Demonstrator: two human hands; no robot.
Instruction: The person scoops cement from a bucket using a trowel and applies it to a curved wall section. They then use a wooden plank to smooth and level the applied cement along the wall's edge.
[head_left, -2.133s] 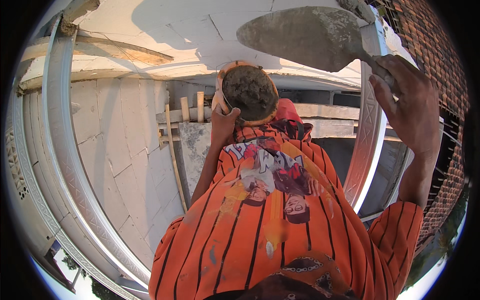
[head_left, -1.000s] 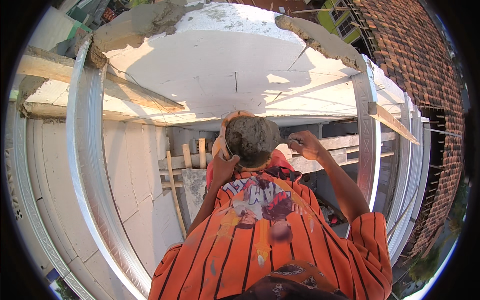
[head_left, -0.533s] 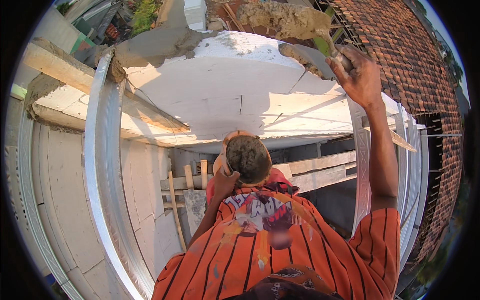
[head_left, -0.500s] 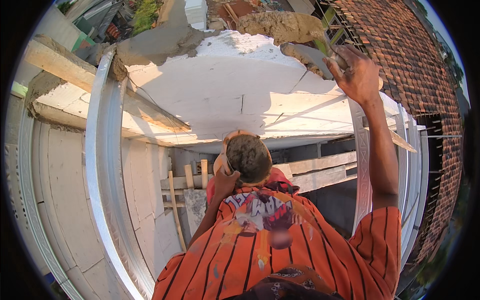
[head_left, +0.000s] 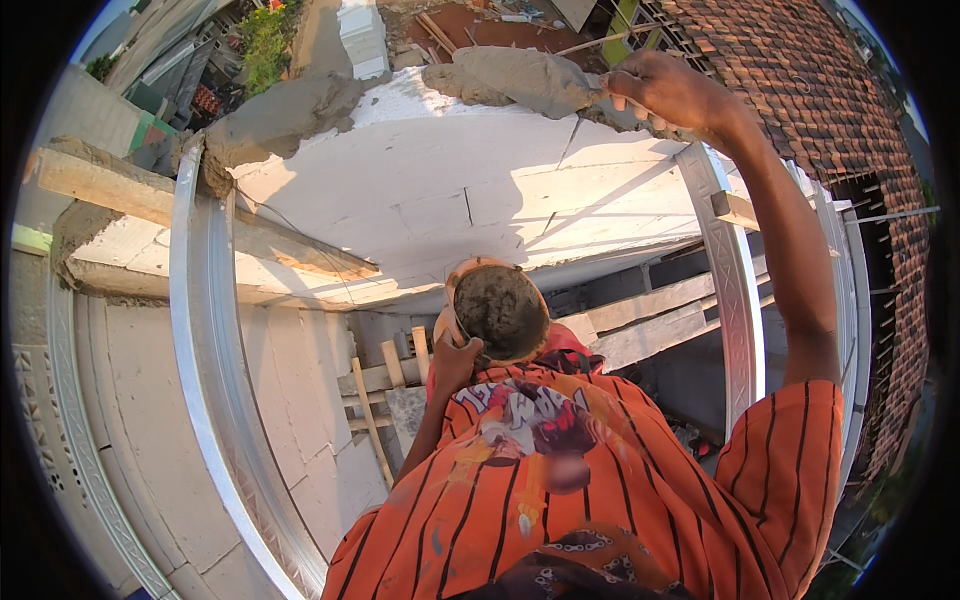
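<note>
My left hand (head_left: 459, 362) grips the rim of a round tan bowl (head_left: 541, 340) held against my front. Wet grey mortar (head_left: 497, 310) fills much of it. My right arm stretches far forward, and the right hand (head_left: 665, 95) is closed around the handle of a trowel (head_left: 530, 80). The mortar-smeared blade points left, low over the top edge of a white block wall (head_left: 400, 170); whether it presses on the mortar there I cannot tell. A thick bed of grey mortar (head_left: 285, 115) lies along that edge further left.
Curved-looking metal channels stand on both sides, a left one (head_left: 190, 300) and a right one (head_left: 728, 290). A timber beam (head_left: 110, 185) crosses at left. Planks (head_left: 650, 305) lie below me. A tiled roof (head_left: 800, 110) slopes at right, and white blocks (head_left: 360, 35) are stacked beyond the wall.
My right hand and the trowel have moved left and farther forward, with the blade turned to show a grey face. My left hand still holds the bowl in nearly the same place.
</note>
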